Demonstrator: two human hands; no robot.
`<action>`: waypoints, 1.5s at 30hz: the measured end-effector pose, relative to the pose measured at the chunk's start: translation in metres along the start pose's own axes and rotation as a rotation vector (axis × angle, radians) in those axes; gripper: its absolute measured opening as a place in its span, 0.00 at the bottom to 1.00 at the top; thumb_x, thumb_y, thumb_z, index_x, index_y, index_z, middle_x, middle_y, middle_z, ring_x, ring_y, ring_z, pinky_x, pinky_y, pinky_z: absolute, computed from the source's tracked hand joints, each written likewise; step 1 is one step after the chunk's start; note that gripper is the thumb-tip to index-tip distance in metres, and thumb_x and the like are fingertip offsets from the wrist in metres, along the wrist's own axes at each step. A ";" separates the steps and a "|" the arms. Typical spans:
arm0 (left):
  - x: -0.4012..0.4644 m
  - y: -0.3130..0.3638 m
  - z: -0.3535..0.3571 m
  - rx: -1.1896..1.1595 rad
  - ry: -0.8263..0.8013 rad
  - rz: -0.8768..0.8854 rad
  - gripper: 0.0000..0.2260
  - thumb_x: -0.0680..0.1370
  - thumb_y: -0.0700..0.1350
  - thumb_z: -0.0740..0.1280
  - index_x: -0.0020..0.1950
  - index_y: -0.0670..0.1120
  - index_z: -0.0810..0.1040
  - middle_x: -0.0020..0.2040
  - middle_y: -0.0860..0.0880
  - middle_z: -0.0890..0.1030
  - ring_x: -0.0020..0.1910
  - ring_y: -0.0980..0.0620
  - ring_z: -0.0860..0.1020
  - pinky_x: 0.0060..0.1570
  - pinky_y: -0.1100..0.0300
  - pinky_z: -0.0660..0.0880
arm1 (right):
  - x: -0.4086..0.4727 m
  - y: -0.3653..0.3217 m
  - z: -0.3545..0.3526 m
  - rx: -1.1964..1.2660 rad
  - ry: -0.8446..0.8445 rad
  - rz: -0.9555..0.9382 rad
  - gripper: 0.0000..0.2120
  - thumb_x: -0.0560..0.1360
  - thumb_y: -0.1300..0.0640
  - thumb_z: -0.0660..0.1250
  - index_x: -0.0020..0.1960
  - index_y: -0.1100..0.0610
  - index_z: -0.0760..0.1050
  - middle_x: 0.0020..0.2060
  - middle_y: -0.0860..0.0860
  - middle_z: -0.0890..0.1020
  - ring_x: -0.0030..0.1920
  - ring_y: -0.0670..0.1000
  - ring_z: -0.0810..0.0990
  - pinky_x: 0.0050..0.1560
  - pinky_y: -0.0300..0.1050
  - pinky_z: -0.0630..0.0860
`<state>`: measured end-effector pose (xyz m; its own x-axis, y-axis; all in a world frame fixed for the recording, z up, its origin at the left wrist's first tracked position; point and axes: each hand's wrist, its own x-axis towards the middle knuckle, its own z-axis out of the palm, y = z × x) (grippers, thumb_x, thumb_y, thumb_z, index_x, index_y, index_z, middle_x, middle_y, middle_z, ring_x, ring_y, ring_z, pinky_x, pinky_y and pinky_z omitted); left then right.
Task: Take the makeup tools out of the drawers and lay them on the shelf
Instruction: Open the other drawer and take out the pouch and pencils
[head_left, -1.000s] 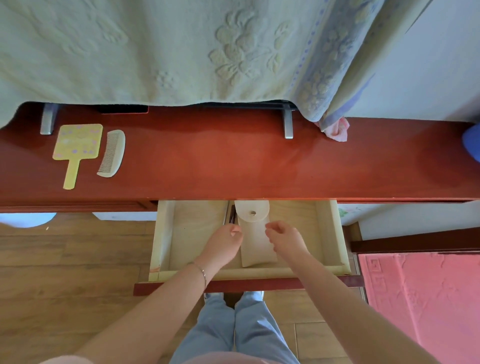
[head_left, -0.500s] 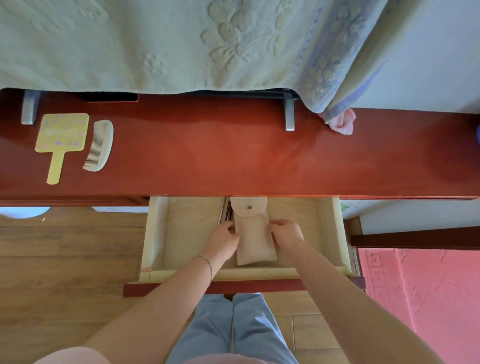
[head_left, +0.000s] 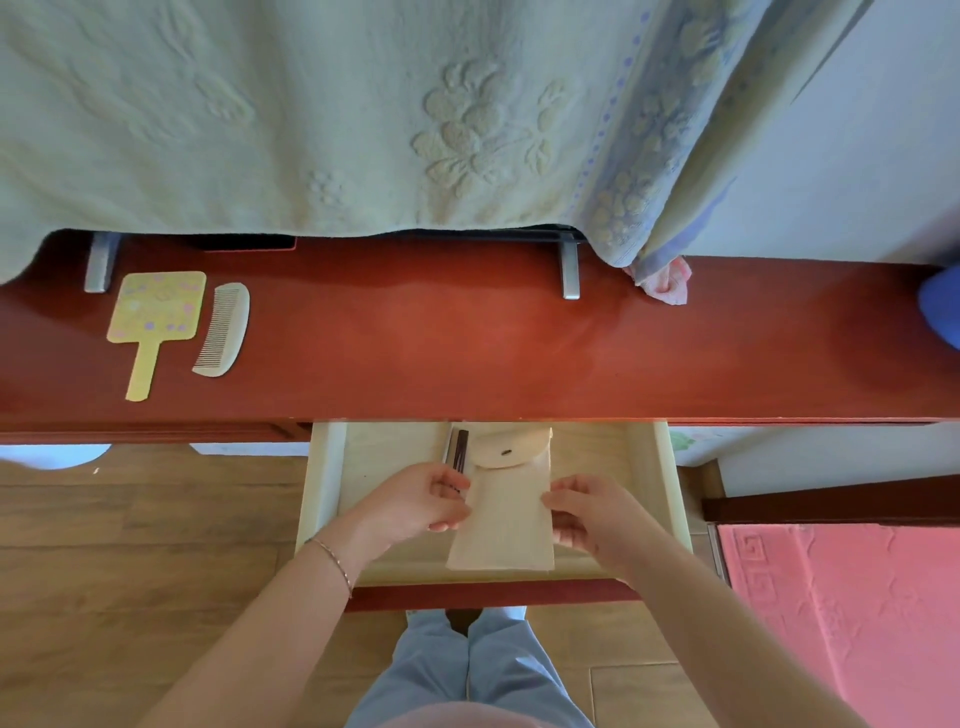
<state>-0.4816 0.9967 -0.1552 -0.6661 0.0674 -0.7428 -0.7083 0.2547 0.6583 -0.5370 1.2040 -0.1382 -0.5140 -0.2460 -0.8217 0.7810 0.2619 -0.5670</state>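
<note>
Shelf (head_left: 467, 353) first: yellow hand mirror (head_left: 156, 317) at about 9 o'clock, cream comb (head_left: 223, 330) just beside it on the right. Down at 6 o'clock the drawer (head_left: 327, 467) is pulled open. Left hand (head_left: 415, 501) has its fingers pinching the left edge of a beige snap pouch (head_left: 506, 512), right hand (head_left: 589, 514) pinching the right edge. Pouch sits over the drawer's front part, dark sticks (head_left: 460, 452) poking out beside its flap.

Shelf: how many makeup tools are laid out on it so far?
2: a yellow hand mirror at the shelf's left end, and a comb just right of it. The hanging cloth may hide more.
</note>
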 end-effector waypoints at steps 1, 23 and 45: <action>-0.005 0.001 -0.004 0.016 -0.012 0.014 0.13 0.72 0.39 0.69 0.55 0.47 0.75 0.37 0.52 0.78 0.31 0.58 0.75 0.38 0.66 0.72 | -0.007 -0.002 0.003 -0.004 -0.015 -0.007 0.02 0.75 0.68 0.63 0.47 0.66 0.73 0.38 0.59 0.83 0.34 0.51 0.83 0.34 0.41 0.78; -0.012 0.024 -0.128 -0.040 0.624 0.158 0.13 0.74 0.35 0.61 0.53 0.50 0.76 0.48 0.48 0.80 0.48 0.50 0.78 0.39 0.60 0.74 | 0.050 -0.119 0.131 -0.235 -0.068 -0.261 0.05 0.74 0.68 0.63 0.44 0.59 0.72 0.42 0.57 0.81 0.38 0.52 0.81 0.43 0.49 0.82; 0.015 0.003 -0.133 0.277 1.051 0.395 0.12 0.77 0.39 0.61 0.59 0.45 0.74 0.48 0.52 0.74 0.41 0.57 0.74 0.40 0.64 0.71 | 0.090 -0.120 0.144 -0.425 -0.035 -0.302 0.05 0.77 0.58 0.63 0.51 0.56 0.75 0.39 0.54 0.80 0.32 0.49 0.79 0.38 0.42 0.81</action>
<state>-0.5241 0.8705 -0.1480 -0.7877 -0.6129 0.0620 -0.4187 0.6065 0.6759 -0.6256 1.0159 -0.1361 -0.6763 -0.3978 -0.6200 0.3833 0.5287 -0.7573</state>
